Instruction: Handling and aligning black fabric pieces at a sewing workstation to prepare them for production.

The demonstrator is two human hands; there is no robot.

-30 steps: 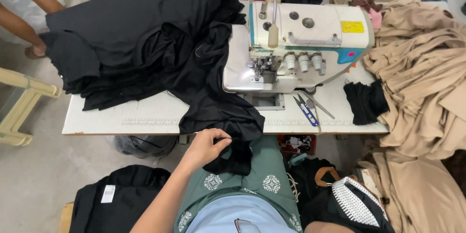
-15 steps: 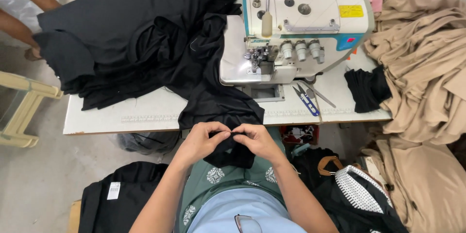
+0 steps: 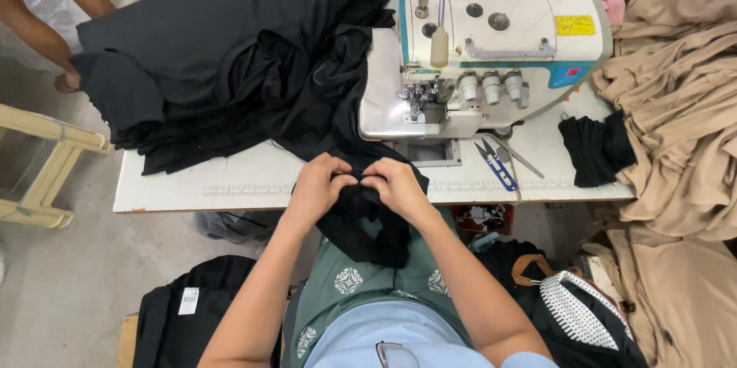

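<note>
Both hands meet at the table's front edge, pinching one piece of black fabric (image 3: 367, 224) that hangs down onto my lap. My left hand (image 3: 321, 186) grips its upper edge on the left; my right hand (image 3: 397, 185) grips it just beside, fingertips almost touching. Behind the hands stands a white and blue sewing machine (image 3: 491, 53) on the white table (image 3: 230, 184). A large heap of black fabric (image 3: 230, 69) covers the table's left and runs down to the piece I hold.
Blue-handled snips (image 3: 495, 165) lie right of the hands. A small black piece (image 3: 595, 149) and a pile of tan fabric (image 3: 683, 107) fill the right. Another person's arm (image 3: 46, 30) reaches in at far left. A wooden stool (image 3: 46, 176) and black bundles (image 3: 184, 314) sit on the floor.
A second ago only my left hand held the black piece; my right hand has come in and both now pinch it together, raised slightly toward the table edge.
</note>
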